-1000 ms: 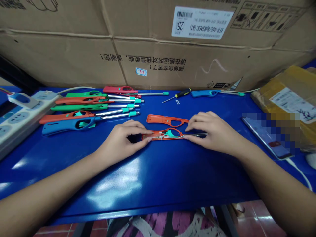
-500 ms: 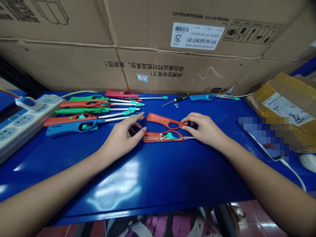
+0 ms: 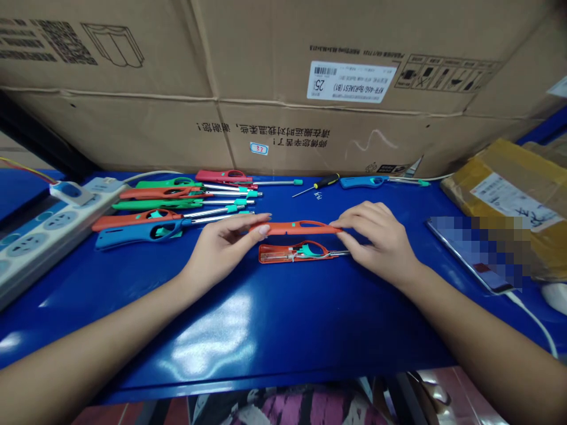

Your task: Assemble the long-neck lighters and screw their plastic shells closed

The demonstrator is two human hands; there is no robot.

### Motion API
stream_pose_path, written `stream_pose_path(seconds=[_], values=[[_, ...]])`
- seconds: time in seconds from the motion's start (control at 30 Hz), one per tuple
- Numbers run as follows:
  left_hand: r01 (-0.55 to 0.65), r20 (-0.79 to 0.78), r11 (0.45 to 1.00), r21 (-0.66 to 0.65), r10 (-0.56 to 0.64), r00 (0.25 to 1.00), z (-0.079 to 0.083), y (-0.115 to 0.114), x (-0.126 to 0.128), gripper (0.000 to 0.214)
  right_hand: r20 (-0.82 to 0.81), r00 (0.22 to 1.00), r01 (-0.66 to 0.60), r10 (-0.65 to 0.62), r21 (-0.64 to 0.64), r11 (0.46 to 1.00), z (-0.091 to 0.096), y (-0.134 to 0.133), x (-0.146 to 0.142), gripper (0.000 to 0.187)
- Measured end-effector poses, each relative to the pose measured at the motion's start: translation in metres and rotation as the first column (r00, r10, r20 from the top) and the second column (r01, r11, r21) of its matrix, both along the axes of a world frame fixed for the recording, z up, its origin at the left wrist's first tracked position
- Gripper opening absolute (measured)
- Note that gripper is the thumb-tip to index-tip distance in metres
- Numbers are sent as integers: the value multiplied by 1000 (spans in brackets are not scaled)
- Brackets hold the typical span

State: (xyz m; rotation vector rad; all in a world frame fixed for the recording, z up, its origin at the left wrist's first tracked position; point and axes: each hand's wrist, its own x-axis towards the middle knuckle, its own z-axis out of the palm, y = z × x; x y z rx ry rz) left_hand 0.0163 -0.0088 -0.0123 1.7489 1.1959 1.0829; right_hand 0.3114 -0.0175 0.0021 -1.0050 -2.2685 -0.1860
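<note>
An orange lighter casing half [image 3: 292, 228] is held level between both hands, just above the tabletop. My left hand [image 3: 228, 242] pinches its broad left end between thumb and fingers. At the narrow right end, my right hand [image 3: 376, 239] grips it with thumb and fingertips. Directly below on the table lies the other half of the orange lighter [image 3: 292, 254], opened up. Its inner parts, a teal trigger [image 3: 312, 250] and a metal tube [image 3: 339, 253] are exposed. The tube's far end is hidden behind my right hand.
Several long-necked lighters [image 3: 142, 234] lie grouped at the left beside a white power strip [image 3: 53, 227]. A screwdriver [image 3: 316, 184], small screws [image 3: 318, 195] and a blue lighter [image 3: 363, 182] lie at the back. A phone [image 3: 476, 254] and taped parcel [image 3: 509, 195] are at right; a large carton [image 3: 266, 71] stands behind.
The casing half has been lifted off the table and turned over, its outer side now showing. My left hand has closed on its left end. The camera view has shifted slightly.
</note>
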Motion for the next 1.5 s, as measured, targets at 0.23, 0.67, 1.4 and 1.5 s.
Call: stream_pose_path(seconds=[0.23,0.67,1.4,1.5], values=[[198,-273,882,427,-82,958,-4,0,-10,27,39,999,-24,38,-305,952,-3,-3,0,32],[435,-537,777,455,-150,830,-7,3,-13,28,147,979,-69,144,-425,903,-11,0,-4,32],[460,-532,818,344,-234,814,-5,-2,-8,28,160,978,-53,132,-420,906,-3,2,7,13],[463,-540,821,333,-237,808,-5,-2,-7,28,216,968,-35,129,-392,919,-2,1,6,13]])
